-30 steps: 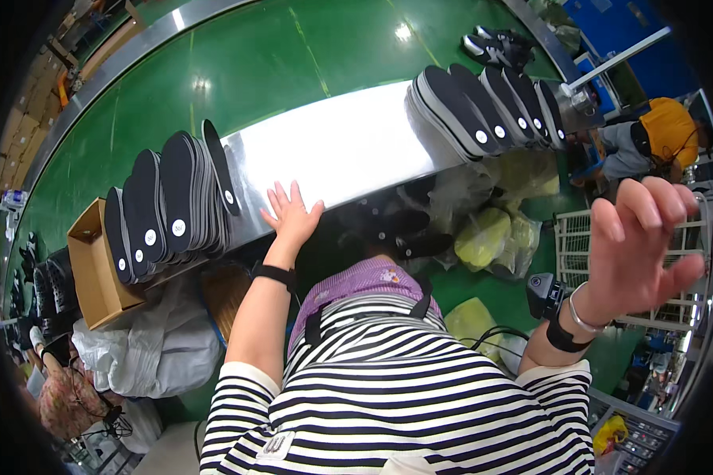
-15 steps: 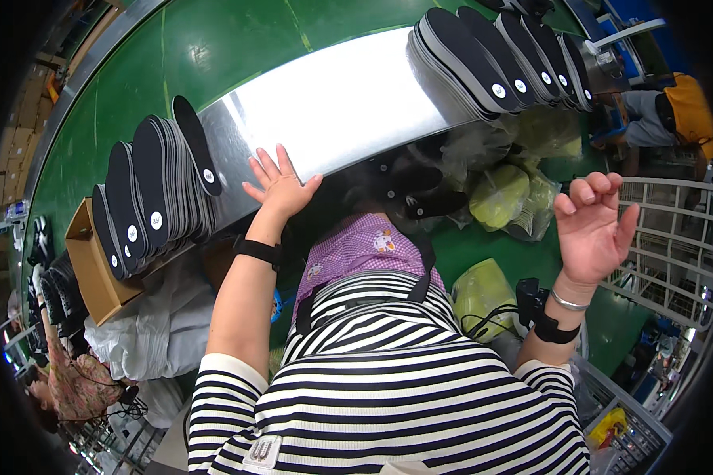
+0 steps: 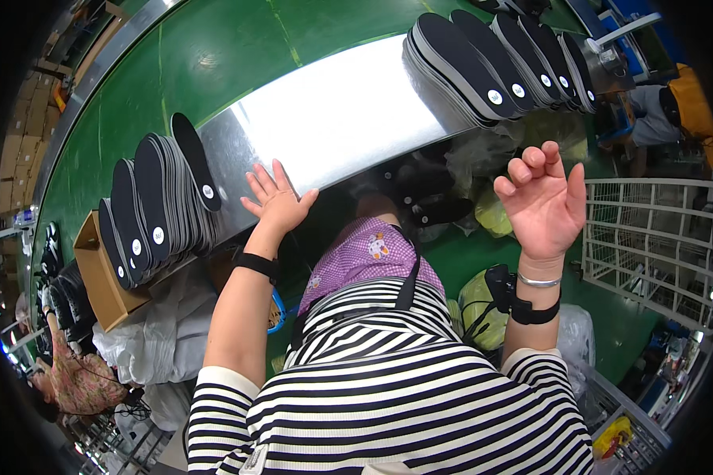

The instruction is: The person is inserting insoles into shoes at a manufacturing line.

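My left hand (image 3: 280, 204) lies with fingers spread at the near edge of a shiny metal bench (image 3: 333, 119), holding nothing. To its left stand several stacks of black and grey shoe insoles (image 3: 152, 198), each with a round white label near one end. One single insole (image 3: 192, 162) leans at the right side of these stacks. My right hand (image 3: 540, 207) is raised in the air to the right of the bench, palm up and fingers loosely curled and apart, with nothing in it. Nearest to it on the bench are more insole stacks (image 3: 461, 67).
A cardboard box (image 3: 107, 273) and white plastic bags (image 3: 162, 324) sit left of the bench. Yellow-green bagged items (image 3: 483, 305) lie below on the green floor. A white wire rack (image 3: 650, 237) stands right. Other people are at the far left (image 3: 87, 380) and far right (image 3: 693, 103).
My right hand has moved left and slightly upward, closer to the bench. My left hand stays nearly in place, and the view has shifted a little.
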A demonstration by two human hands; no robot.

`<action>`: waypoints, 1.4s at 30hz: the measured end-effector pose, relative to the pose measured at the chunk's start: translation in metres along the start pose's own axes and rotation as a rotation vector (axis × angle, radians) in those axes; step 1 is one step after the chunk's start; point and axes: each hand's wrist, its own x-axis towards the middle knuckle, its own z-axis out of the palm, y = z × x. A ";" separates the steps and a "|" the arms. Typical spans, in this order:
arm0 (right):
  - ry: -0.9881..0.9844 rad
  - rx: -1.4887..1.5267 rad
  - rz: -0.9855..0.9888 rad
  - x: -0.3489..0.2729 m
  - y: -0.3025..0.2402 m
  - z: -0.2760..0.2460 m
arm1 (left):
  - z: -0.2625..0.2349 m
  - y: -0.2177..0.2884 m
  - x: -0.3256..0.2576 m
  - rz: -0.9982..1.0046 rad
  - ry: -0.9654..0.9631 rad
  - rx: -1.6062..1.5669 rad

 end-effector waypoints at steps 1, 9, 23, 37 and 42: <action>0.006 0.001 -0.002 0.002 0.001 -0.002 | 0.000 0.000 0.000 -0.001 -0.001 0.003; 0.051 -0.016 0.009 0.009 -0.006 -0.016 | 0.002 -0.004 0.017 0.017 0.029 -0.026; 0.303 -1.042 -0.227 0.229 -0.102 -0.004 | -0.032 0.010 -0.001 -0.047 -0.037 0.004; 0.732 -2.476 0.055 0.311 -0.219 -0.209 | -0.347 0.206 -0.054 1.760 0.711 -0.730; 0.743 -2.585 0.080 0.360 -0.219 -0.239 | -0.351 0.252 -0.015 1.684 0.995 -0.979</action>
